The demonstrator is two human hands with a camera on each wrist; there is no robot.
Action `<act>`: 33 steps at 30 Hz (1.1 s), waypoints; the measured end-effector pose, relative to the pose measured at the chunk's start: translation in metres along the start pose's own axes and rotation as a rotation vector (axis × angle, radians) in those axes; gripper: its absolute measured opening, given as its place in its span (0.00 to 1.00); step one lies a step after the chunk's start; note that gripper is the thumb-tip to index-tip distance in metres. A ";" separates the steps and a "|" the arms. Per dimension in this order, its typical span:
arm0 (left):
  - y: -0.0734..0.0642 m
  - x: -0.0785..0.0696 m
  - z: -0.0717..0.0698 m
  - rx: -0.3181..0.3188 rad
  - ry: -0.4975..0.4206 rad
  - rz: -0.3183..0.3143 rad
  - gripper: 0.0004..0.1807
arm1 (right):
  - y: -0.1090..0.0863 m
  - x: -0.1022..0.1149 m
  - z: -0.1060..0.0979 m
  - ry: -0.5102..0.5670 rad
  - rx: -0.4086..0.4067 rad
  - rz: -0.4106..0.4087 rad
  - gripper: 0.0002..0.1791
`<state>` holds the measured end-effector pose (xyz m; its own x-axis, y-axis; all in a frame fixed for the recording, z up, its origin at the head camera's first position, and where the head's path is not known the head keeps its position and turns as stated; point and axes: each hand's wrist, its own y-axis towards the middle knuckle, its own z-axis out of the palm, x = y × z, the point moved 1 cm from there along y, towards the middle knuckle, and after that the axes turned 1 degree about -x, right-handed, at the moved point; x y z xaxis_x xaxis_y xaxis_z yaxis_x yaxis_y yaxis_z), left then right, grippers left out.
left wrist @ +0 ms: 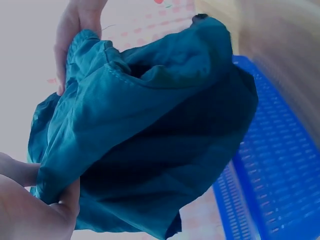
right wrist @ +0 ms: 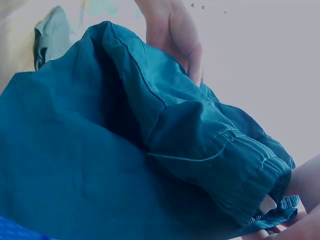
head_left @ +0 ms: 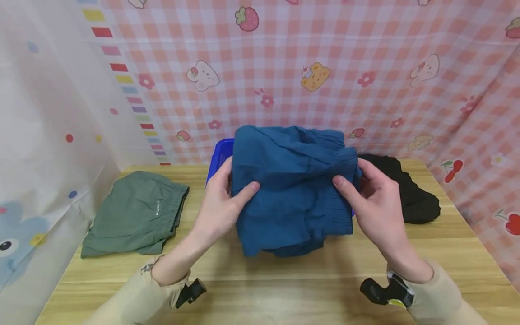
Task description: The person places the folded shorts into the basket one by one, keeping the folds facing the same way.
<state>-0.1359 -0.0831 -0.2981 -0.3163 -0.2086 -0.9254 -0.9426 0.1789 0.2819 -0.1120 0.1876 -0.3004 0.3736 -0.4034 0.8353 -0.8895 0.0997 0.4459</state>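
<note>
A pair of blue shorts (head_left: 284,194), folded over with the gathered elastic waistband toward the right, hangs in the air above the wooden table. My left hand (head_left: 219,203) grips its left edge, thumb lying on top of the cloth and fingers underneath. At the waistband end, my right hand (head_left: 378,210) pinches the fabric between thumb and fingers. Loose folds of the shorts (left wrist: 165,150) droop open in the left wrist view. Behind the cloth stands a blue plastic basket (head_left: 219,155), mostly hidden in the head view; its slotted wall (left wrist: 280,150) shows better from the left wrist.
Folded green shorts (head_left: 130,212) lie on the table's left side. A black garment (head_left: 414,194) rests at the back right, partly behind my right hand. A pink checked curtain (head_left: 276,81) hangs along the table's rear edge, and more printed cloth encloses both sides.
</note>
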 end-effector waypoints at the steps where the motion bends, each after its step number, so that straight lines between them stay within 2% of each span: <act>1: 0.003 -0.003 0.000 -0.010 0.001 0.010 0.32 | 0.004 0.003 -0.001 0.012 -0.003 -0.011 0.21; 8: 0.027 -0.022 -0.001 -0.096 0.026 0.065 0.28 | 0.033 0.024 -0.006 0.127 -0.025 -0.099 0.23; 15: 0.052 -0.028 0.003 -0.142 0.014 0.073 0.28 | 0.056 0.032 -0.010 0.043 -0.046 -0.159 0.23; 18: 0.059 -0.024 0.003 -0.152 0.018 0.067 0.27 | 0.064 0.029 -0.009 0.019 -0.005 -0.134 0.23; 24: 0.069 -0.006 0.000 -0.152 0.020 0.026 0.29 | 0.078 0.015 -0.002 -0.049 0.117 -0.058 0.26; 33: 0.079 0.014 -0.003 -0.174 0.048 -0.028 0.30 | 0.087 0.008 0.013 -0.082 0.187 -0.012 0.27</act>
<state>-0.2151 -0.0743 -0.2882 -0.2904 -0.2580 -0.9215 -0.9541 0.0037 0.2996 -0.1895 0.1815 -0.2593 0.3688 -0.4769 0.7978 -0.9212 -0.0731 0.3821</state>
